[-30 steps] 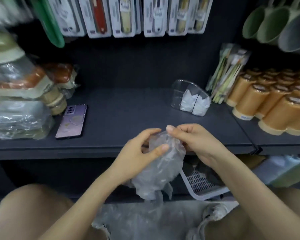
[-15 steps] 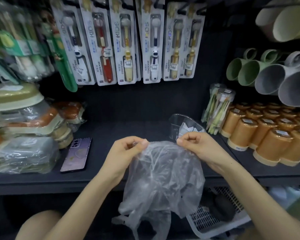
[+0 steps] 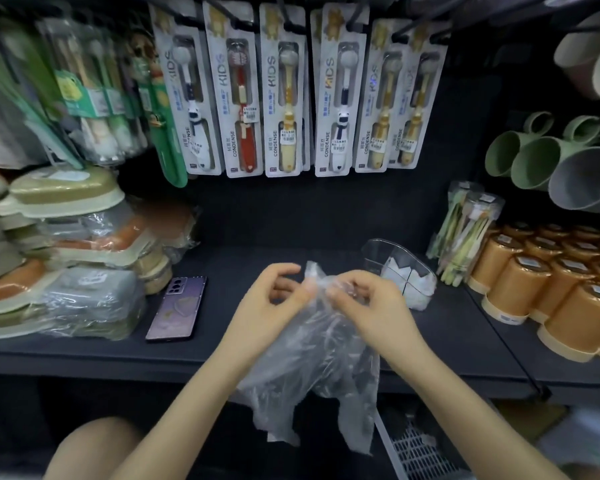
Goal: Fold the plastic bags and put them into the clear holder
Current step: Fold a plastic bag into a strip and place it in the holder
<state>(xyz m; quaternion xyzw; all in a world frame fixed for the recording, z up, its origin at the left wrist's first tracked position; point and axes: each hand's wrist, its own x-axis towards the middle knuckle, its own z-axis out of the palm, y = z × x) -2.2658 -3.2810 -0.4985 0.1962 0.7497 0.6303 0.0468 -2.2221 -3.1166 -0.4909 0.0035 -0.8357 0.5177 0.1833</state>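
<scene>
Pinching crinkled, filmy plastic bag — left hand and right hand grip its top.

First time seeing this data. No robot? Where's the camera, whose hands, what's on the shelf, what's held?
No robot here: a person works with bare hands, and every picture comes from one wide-angle camera worn on their head, looking forward and down. The left hand and right hand each hold the top of a crumpled clear plastic bag, which hangs in front of a dark shelf; the grip looks like a fingertip pinch, though blurred. On the shelf stand a clear holder with folded bags already inside, a phone lying flat, and orange tubs at the right. Packed toothbrushes hang above.
</scene>
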